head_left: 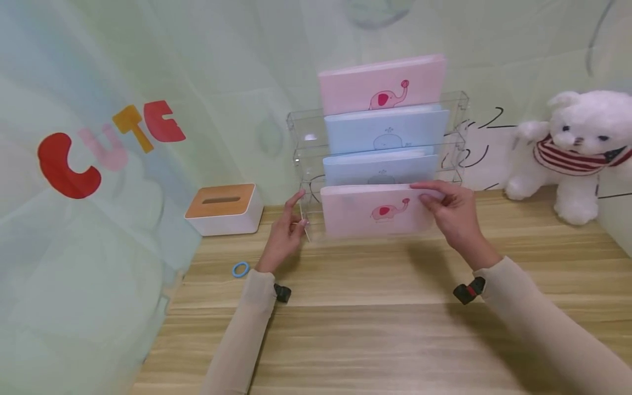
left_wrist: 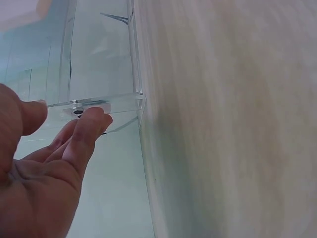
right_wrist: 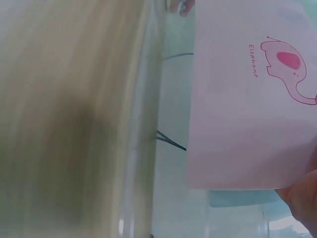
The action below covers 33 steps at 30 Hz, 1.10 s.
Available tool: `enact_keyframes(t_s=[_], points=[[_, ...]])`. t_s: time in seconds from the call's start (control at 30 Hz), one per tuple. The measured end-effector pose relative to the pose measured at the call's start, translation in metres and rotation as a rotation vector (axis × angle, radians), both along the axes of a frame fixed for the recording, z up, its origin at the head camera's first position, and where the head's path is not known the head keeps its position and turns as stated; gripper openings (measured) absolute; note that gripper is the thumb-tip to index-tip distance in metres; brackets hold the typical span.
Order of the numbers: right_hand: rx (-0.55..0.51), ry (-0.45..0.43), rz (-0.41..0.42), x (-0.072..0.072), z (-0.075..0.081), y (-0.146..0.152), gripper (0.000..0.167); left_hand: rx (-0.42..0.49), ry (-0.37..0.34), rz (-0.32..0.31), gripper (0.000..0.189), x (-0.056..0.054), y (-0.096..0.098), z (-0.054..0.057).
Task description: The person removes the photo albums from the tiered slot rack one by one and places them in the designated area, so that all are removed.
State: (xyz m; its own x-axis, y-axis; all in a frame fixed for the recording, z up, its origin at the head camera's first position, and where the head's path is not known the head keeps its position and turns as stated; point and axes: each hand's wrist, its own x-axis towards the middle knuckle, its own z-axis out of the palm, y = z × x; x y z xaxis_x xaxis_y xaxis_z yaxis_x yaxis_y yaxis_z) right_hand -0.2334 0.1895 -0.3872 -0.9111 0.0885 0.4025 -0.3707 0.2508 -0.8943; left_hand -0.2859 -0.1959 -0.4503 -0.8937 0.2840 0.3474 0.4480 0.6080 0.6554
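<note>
A clear acrylic tiered rack (head_left: 306, 115) stands against the wall, holding notebook-like items in stepped rows. At its lower left, my left hand (head_left: 282, 237) grips the side panel (left_wrist: 99, 101) between thumb and fingers. My right hand (head_left: 459, 216) pinches the upper right corner of a pink elephant notebook (head_left: 350, 214) at the front, lowest tier. In the right wrist view, that pink cover's lower edge hangs above the rack's bottom. Behind it rise a blue whale notebook (head_left: 345, 171), another blue whale one (head_left: 348, 134) and a pink elephant one (head_left: 345, 93) at the top.
Left of the rack sits a white tissue box (head_left: 227, 224) with a wooden lid. A blue ring (head_left: 241, 269) lies on the wooden table (head_left: 365, 345) near my left wrist. A white teddy bear (head_left: 575, 175) in a striped scarf is at the right.
</note>
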Motion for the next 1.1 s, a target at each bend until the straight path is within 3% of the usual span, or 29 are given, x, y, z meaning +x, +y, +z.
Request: enact_keyframes(t_s=[0.27,0.43,0.63,0.87,1.1], points=[[-0.02,-0.058,0.016,0.011,-0.014,-0.004,0.025,0.006,-0.005,0.003,0.073,-0.002,-0.001,-0.002],[-0.028,-0.145,0.031,0.019,-0.019,-0.009,0.025,0.015,-0.007,0.002,0.073,-0.001,-0.002,-0.002],[-0.06,-0.258,0.112,0.024,-0.026,-0.015,0.027,0.008,0.009,0.008,0.073,-0.001,-0.003,-0.002],[-0.109,-0.433,0.191,0.022,-0.038,-0.027,0.029,0.001,0.009,0.01,0.075,-0.002,-0.002,-0.003],[-0.068,-0.482,0.301,0.012,-0.049,-0.033,0.034,-0.015,0.016,0.013,0.075,-0.002,-0.002,-0.002]])
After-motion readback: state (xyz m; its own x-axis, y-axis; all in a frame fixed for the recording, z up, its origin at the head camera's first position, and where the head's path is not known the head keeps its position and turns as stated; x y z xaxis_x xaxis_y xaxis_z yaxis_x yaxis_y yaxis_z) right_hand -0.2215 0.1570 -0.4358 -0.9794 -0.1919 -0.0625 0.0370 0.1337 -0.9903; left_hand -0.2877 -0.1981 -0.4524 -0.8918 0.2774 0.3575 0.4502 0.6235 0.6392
